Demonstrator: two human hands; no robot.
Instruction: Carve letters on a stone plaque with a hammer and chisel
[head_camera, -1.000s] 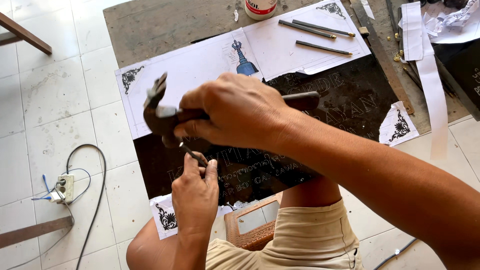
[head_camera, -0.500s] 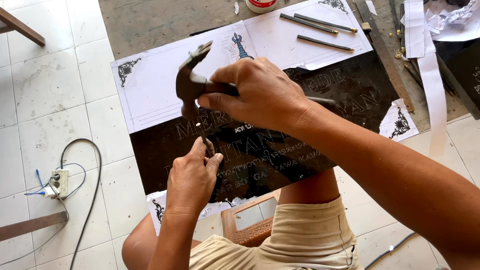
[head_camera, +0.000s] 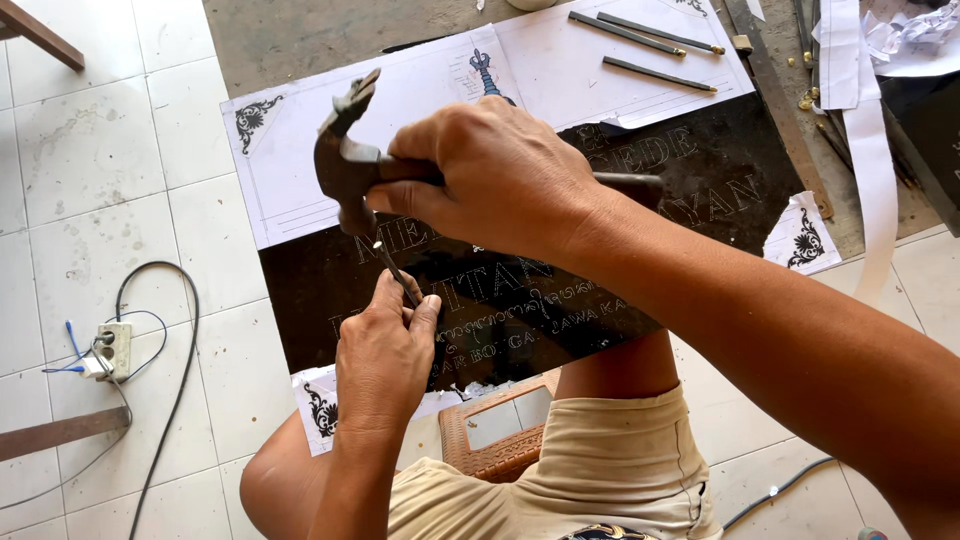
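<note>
My right hand (head_camera: 490, 175) grips a claw hammer (head_camera: 345, 165) near its head, which rests on the top of a thin steel chisel (head_camera: 395, 268). My left hand (head_camera: 385, 350) pinches that chisel upright on a black stone slab (head_camera: 520, 280) with carved pale lettering. A white paper template (head_camera: 420, 100) with ornate corner motifs covers the slab's far part. The slab lies across my lap above my beige shorts (head_camera: 590, 470).
Three spare chisels (head_camera: 640, 45) lie on the paper at the top. A white power socket (head_camera: 112, 350) with black cable (head_camera: 170, 390) sits on the tiled floor at left. A woven brown stool (head_camera: 500, 435) is under me. Paper strips (head_camera: 860, 110) lie at right.
The hammer has come down from a raised, tilted position onto the chisel top. My left hand has kept hold of the chisel on the slab, and the view has shifted a little.
</note>
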